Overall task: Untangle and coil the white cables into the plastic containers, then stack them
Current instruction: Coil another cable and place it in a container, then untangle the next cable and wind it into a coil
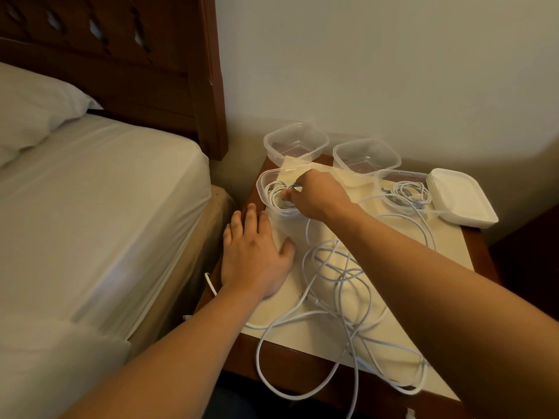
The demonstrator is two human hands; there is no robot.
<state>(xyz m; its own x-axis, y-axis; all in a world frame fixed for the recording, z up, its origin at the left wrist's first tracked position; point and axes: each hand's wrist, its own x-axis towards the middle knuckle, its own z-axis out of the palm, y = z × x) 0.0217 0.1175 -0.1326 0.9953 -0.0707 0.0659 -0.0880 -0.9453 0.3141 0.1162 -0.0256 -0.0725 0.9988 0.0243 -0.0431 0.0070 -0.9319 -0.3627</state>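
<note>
- Loose white cables [338, 285] in a tangle across the pale sheet [447, 255] on the desk [290, 367], with loops over the front edge.
- One coiled cable [273, 195] inside the near-left container [260, 182], at the left rear of the sheet.
- Right hand [317, 196] reaching into that container, grip pinching the coiled cable at the fingertips.
- Left hand [255, 255] flat on the desk just in front of the same container, grip spread, fingers straight, holding nothing.
- A second coil [408, 193] in the right container [402, 173], a strand trailing out over its rim onto the sheet.
- Two empty containers further back, near the wall: back-left container [295, 142] and back-right container [366, 155].
- Stack of white lids [462, 201] at the right edge of the desk, touching the right container.
- Further out: bed [99, 201] with white sheet to the left, pillow [33, 113], dark wooden headboard [145, 65], plain wall [393, 62] behind the desk.
</note>
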